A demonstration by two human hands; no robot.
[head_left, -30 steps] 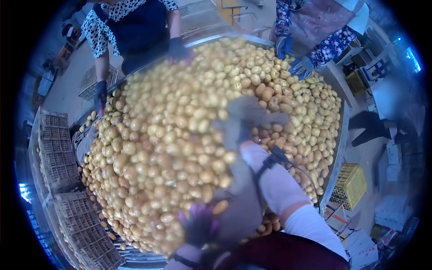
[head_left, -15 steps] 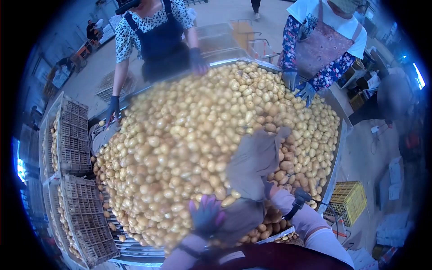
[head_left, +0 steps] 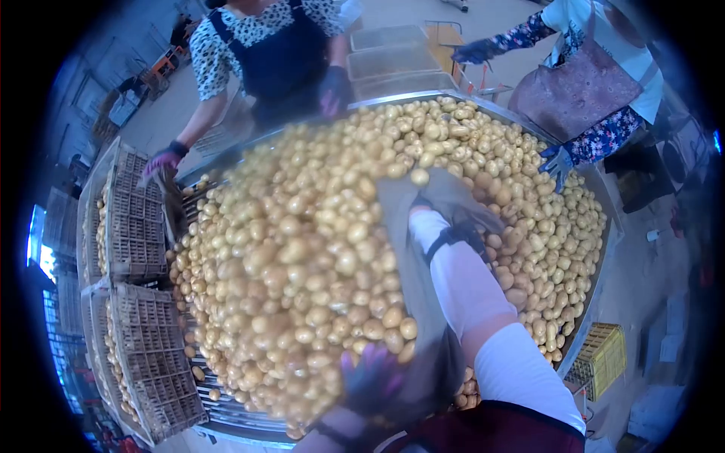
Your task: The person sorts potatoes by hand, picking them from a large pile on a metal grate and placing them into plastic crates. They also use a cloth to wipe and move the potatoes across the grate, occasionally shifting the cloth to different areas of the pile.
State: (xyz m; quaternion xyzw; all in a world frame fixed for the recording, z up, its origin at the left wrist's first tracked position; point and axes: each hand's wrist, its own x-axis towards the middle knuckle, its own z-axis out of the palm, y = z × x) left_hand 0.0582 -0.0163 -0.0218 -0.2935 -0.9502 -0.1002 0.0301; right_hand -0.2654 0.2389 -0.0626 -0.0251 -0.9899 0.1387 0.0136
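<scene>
A large heap of pale yellow potatoes point(head_left: 302, 249) covers a metal-edged table. A long grey cloth point(head_left: 423, 294) lies across the heap, running from near my body towards the middle. My right hand point(head_left: 421, 202), in a dark glove, is stretched far forward at the cloth's far end. It appears to grip the cloth, though folds partly hide its fingers. Close to my body, my left hand point(head_left: 371, 380), in a purple and grey glove, is slightly blurred. Its fingers look spread beside the cloth's near end, against the potatoes.
Crates point(head_left: 155, 362) holding potatoes stand along the left side. Metal bars point(head_left: 234, 411) show at the near left. A co-worker in overalls point(head_left: 279, 53) stands opposite, one hand on grey cloth; another point(head_left: 581, 83) stands at the far right. A yellow crate point(head_left: 600, 359) sits right of the table.
My right hand has reached forward, drawing the grey cloth out lengthwise. My left hand has shifted slightly right. The far-right co-worker has lifted one arm away from the potatoes.
</scene>
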